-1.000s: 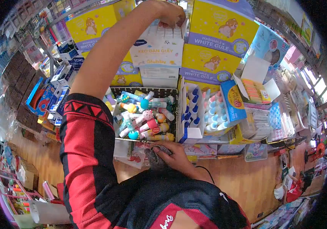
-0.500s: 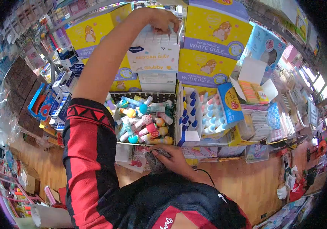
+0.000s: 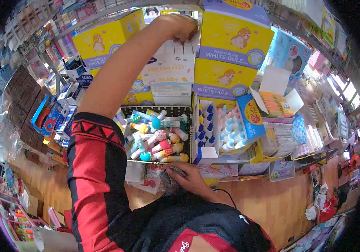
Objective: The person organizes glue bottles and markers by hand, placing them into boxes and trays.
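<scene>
My left hand (image 3: 182,27) reaches up over the top of a white box of paper glue (image 3: 167,69), fingers curled down and closed at its upper edge. Whatever they hold is hidden. Low in front of the shelf, my right hand (image 3: 192,181) is closed around a grey cloth (image 3: 170,182). Just above it is a dark woven basket (image 3: 192,126) full of small, colourful tubes with animal-shaped caps (image 3: 159,134). To the basket's right stand blue-capped bottles (image 3: 207,119) in a white box and pale glue bottles (image 3: 231,132).
Yellow and purple glue cartons (image 3: 234,40) are stacked on both sides of the white box. An opened box of orange-yellow packets (image 3: 277,103) sits at right, above a blue box (image 3: 251,115). Blue boxes (image 3: 64,117) crowd the left. Wooden floor (image 3: 268,206) shows below.
My left hand has shifted slightly down, and its fingers are turned further down over the white box. My right hand keeps the grey cloth. The whole view has tilted a little.
</scene>
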Demonstrator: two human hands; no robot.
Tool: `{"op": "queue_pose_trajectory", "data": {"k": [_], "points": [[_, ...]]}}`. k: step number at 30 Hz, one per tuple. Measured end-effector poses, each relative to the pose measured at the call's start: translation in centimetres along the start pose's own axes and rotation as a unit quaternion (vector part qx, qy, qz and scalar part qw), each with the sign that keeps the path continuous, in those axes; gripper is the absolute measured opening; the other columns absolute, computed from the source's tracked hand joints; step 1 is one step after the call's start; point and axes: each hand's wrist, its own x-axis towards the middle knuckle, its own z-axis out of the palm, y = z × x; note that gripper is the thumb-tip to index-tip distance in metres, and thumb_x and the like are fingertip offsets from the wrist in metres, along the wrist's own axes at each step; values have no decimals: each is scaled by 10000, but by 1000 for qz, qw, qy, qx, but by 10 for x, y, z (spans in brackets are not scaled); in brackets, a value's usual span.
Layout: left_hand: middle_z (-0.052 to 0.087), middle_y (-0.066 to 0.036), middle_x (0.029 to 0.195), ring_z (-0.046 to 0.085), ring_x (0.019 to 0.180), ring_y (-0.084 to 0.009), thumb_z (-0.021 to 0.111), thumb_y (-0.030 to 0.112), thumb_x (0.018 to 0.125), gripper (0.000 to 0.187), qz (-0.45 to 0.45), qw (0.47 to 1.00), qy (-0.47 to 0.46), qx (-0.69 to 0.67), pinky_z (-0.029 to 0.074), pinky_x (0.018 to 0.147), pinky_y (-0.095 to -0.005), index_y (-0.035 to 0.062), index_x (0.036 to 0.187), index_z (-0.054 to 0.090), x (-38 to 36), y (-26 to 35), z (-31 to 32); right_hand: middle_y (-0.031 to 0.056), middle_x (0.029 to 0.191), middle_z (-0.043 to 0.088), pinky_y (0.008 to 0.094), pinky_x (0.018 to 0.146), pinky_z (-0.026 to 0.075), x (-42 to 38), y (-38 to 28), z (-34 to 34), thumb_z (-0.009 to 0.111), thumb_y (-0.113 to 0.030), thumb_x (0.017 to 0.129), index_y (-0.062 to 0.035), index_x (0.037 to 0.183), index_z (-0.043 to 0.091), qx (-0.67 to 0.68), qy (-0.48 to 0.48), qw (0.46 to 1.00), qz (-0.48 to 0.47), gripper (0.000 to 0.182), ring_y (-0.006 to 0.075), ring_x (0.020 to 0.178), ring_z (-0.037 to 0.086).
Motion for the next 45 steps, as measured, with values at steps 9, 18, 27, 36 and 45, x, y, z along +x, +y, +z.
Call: {"op": "queue_pose_trajectory", "data": {"k": [9,18,27,36,45], "points": [[583,-109,782,559,610,-174,580,45,506,404,86,977,-12,-193,447,451,-286,73,909,610,7,-32,16,132,970,573,315,784,429,0,12,3,546,-180,784,-54,970,566,-11,-10,1000,-24,226,253,896,559],[614,-103,753,578,555,-183,537,-7,515,392,22,991,-48,-126,463,462,-297,49,895,619,9,-12,4,121,955,582,315,762,436,1,5,3,545,-182,783,-71,961,579,11,-1,1000,-25,212,244,880,565],[592,-134,900,574,795,-276,604,64,619,264,48,996,-38,70,450,672,-365,77,883,606,11,-8,5,120,941,589,316,752,435,-1,2,1,544,-228,789,-51,957,578,15,4,1000,-1,247,233,860,573],[584,-107,923,556,828,-259,572,88,663,230,102,994,5,42,443,669,-371,89,892,598,-10,-13,-2,119,938,590,306,755,434,-1,3,3,548,-219,785,-53,958,582,0,21,1000,-17,241,229,862,574],[591,-69,893,568,750,-206,603,76,631,298,112,988,-8,-107,465,559,-330,119,926,605,-4,-23,3,99,858,609,277,725,436,-1,-1,6,566,-150,775,-28,906,588,6,43,999,-28,180,167,798,578]]}}
